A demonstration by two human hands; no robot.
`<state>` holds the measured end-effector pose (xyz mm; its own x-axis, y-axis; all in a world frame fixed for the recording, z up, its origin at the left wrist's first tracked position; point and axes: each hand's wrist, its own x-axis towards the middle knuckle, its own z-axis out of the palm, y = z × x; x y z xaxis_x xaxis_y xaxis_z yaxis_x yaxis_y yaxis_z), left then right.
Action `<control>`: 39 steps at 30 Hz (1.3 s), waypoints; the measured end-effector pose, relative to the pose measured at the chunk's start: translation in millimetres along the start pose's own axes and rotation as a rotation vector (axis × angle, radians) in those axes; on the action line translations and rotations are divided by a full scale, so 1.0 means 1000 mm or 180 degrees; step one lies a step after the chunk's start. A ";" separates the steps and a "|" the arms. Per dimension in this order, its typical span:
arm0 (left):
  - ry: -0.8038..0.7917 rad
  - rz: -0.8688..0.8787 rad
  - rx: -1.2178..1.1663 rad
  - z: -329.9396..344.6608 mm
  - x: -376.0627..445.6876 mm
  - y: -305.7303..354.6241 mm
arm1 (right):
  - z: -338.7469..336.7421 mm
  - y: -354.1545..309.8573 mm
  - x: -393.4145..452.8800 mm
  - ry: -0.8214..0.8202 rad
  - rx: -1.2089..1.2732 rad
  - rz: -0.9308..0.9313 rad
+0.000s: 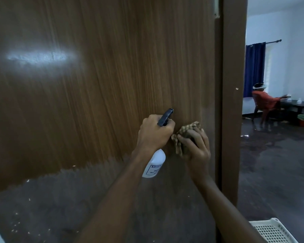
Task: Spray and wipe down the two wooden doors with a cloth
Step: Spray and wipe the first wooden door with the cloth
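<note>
Your left hand (154, 133) hides the spray bottle's (154, 164) neck (label half-covered); your right hand (194, 144) grips the cloth (190, 128) against the door (95, 85).

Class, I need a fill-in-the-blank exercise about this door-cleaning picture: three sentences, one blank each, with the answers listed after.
1. The left hand grips a spray ____, its nozzle aimed at the wooden door.
2. The right hand holds a crumpled ____ against the door.
3. Beyond the doorway, the curtain is ____ in colour.

Answers: bottle; cloth; blue
</note>
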<state>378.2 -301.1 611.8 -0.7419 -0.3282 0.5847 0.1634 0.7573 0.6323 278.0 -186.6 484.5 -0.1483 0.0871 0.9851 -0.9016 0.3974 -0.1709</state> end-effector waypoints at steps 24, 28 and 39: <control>-0.0084 0.0004 -0.0156 0.049 -0.002 0.040 | -0.035 0.040 0.002 0.0094 -0.0459 0.0291; -0.0157 -0.0008 -0.0188 0.053 -0.010 0.031 | -0.038 0.042 0.029 -0.0018 -0.0380 0.0275; -0.0188 -0.0208 0.0019 0.091 -0.056 -0.013 | -0.046 0.054 0.003 -0.0110 -0.0401 0.0400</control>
<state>359.1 -241.3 524.7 -0.7879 -0.3433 0.5113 0.1096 0.7388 0.6650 247.5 -122.5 476.8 -0.2725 0.1126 0.9555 -0.8173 0.4969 -0.2917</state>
